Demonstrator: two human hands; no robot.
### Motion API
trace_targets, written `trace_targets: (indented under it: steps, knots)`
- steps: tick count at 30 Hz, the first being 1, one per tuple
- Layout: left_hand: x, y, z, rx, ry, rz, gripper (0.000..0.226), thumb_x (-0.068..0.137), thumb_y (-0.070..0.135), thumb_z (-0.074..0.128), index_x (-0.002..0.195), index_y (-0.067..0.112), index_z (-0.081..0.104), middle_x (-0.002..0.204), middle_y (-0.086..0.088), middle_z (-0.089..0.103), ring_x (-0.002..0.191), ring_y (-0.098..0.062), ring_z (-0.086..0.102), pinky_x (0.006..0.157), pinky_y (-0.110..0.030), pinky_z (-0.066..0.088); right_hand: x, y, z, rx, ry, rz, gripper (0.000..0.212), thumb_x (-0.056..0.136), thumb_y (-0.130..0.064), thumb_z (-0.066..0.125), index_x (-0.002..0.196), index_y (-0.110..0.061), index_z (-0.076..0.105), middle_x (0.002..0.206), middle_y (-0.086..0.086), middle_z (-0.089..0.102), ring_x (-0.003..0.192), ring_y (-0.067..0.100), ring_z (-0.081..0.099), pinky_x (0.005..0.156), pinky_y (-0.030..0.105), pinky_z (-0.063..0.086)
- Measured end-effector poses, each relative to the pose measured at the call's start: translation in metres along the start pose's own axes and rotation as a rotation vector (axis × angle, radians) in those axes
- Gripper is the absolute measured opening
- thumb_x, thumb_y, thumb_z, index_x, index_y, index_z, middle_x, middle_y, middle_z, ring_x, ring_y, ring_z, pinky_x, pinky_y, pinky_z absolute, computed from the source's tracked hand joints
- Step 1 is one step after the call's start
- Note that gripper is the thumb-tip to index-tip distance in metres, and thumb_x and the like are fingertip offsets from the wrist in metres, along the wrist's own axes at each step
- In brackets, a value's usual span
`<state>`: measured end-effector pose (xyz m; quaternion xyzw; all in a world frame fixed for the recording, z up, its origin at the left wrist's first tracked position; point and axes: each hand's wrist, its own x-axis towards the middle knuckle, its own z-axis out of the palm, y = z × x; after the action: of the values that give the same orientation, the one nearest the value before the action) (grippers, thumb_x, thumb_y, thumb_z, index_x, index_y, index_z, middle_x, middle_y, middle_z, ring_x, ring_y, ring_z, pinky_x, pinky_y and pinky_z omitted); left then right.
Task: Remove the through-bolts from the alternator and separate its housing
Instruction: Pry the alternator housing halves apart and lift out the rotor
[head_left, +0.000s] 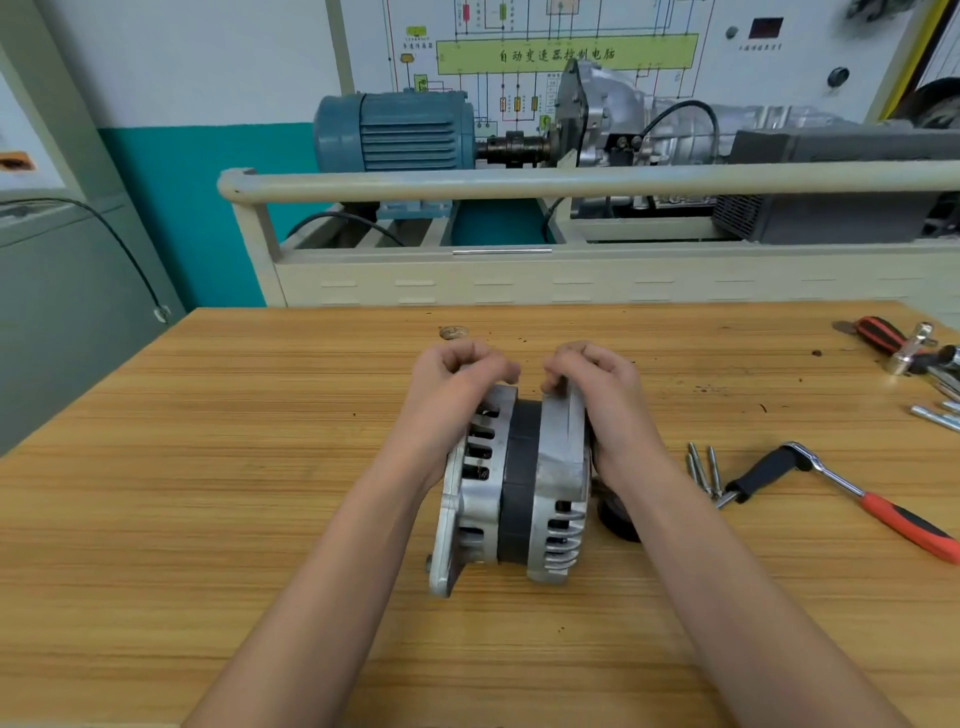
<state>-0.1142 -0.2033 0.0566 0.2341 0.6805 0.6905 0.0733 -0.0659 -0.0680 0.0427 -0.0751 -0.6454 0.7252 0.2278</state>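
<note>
Forearms angled inward, left hand (457, 379) and right hand (597, 384) gripping opposite ends of alternator (519, 488), fingers curled.

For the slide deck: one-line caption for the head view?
Both hands, left and right, grip the alternator on the wooden bench; removed through-bolts lie beside a ratchet.
</note>
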Motion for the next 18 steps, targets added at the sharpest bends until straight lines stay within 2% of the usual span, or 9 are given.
trace_targets:
  steps: [2,4,7,11,14,16,18]
  knots:
    - [0.006,0.003,0.002,-0.046,-0.013,0.070,0.041,0.085,0.006,0.062,0.047,0.017,0.051,0.061,-0.011,0.053,0.065,-0.018,0.054,0.066,-0.026,0.044,0.005,-0.007,-0.001,-0.005,-0.027,-0.002,0.032,0.086,-0.014,0.063,0.055,-0.014,0.053,0.059,0.002,0.051,0.066,0.020,0.048,0.074,0.032,0.042]
    - [0.009,0.002,0.002,-0.117,-0.062,0.125,0.048,0.084,0.003,0.060,0.042,0.018,0.042,0.049,-0.004,0.039,0.051,-0.014,0.040,0.058,-0.022,0.038,0.008,-0.010,0.001,-0.021,-0.053,-0.013,0.040,0.087,-0.016,0.062,0.049,-0.016,0.050,0.054,0.002,0.048,0.058,0.016,0.045,0.074,0.028,0.041]
    - [0.010,-0.004,-0.001,-0.159,-0.138,0.183,0.039,0.078,0.008,0.054,0.041,0.014,0.041,0.043,0.001,0.039,0.046,-0.012,0.036,0.058,-0.020,0.038,0.010,-0.006,0.005,-0.029,-0.013,-0.030,0.051,0.087,-0.013,0.064,0.039,-0.022,0.045,0.047,-0.001,0.041,0.049,0.012,0.039,0.077,0.026,0.040]
    - [0.013,-0.010,-0.001,-0.150,-0.104,0.195,0.057,0.091,-0.003,0.051,0.038,0.018,0.041,0.041,0.000,0.037,0.043,-0.012,0.035,0.056,-0.018,0.038,0.012,0.000,0.006,0.016,0.039,-0.059,0.051,0.083,-0.009,0.067,0.041,-0.018,0.040,0.046,-0.001,0.037,0.047,0.012,0.033,0.079,0.022,0.040]
    - [0.016,-0.012,0.001,-0.151,-0.091,0.199,0.062,0.092,-0.006,0.046,0.036,0.020,0.039,0.039,0.001,0.035,0.041,-0.013,0.032,0.055,-0.018,0.038,0.012,0.005,0.005,0.017,0.071,-0.117,0.046,0.080,0.001,0.064,0.044,-0.014,0.040,0.045,-0.001,0.036,0.044,0.009,0.032,0.066,0.004,0.042]
    - [0.017,-0.014,0.001,-0.164,-0.085,0.204,0.063,0.092,-0.005,0.047,0.035,0.021,0.040,0.038,0.002,0.035,0.041,-0.013,0.031,0.055,-0.018,0.038,0.011,0.007,0.004,0.010,0.078,-0.152,0.045,0.079,0.005,0.062,0.044,-0.013,0.041,0.044,-0.001,0.036,0.044,0.008,0.033,0.060,0.003,0.041]
    - [0.014,-0.015,0.002,-0.184,-0.073,0.213,0.059,0.090,0.001,0.051,0.035,0.021,0.040,0.038,0.003,0.035,0.040,-0.012,0.032,0.057,-0.017,0.040,0.009,0.007,0.003,0.027,0.073,-0.165,0.048,0.078,0.007,0.061,0.041,-0.016,0.043,0.043,-0.002,0.037,0.044,0.009,0.033,0.061,0.007,0.043]
